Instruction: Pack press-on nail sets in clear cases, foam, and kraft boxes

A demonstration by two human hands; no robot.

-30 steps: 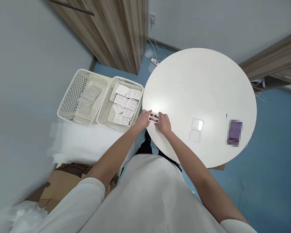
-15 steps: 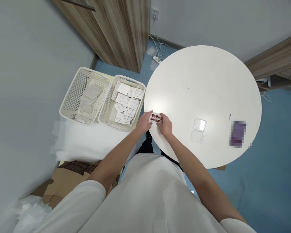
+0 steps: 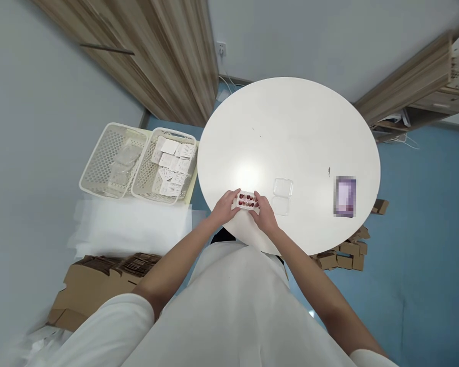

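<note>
Between my two hands is a small white card of press-on nails [image 3: 247, 201], with two rows of red and pale nails facing up. My left hand [image 3: 224, 207] grips its left end, thumb at the lower edge and fingers at the upper. Its right end is pinched by my right hand [image 3: 265, 214]. Both hands are over the near edge of the round white table [image 3: 290, 127]. Just right of my right hand, a clear plastic case [image 3: 282, 188] lies unfolded on the tabletop, its two halves apart.
Left of the table stand two white baskets, one with clear plastic packs [image 3: 126, 154], the other with printed white cards [image 3: 175, 163]. White sheets [image 3: 130, 219] and folded cardboard [image 3: 87, 285] lie nearer. A blurred purple object [image 3: 345, 197] sits at the table's right. Cardboard boxes [image 3: 348, 252] are on the floor.
My view has swung to the right. The card, still held in both hands, is now farther in over the table and closer to the clear case.
</note>
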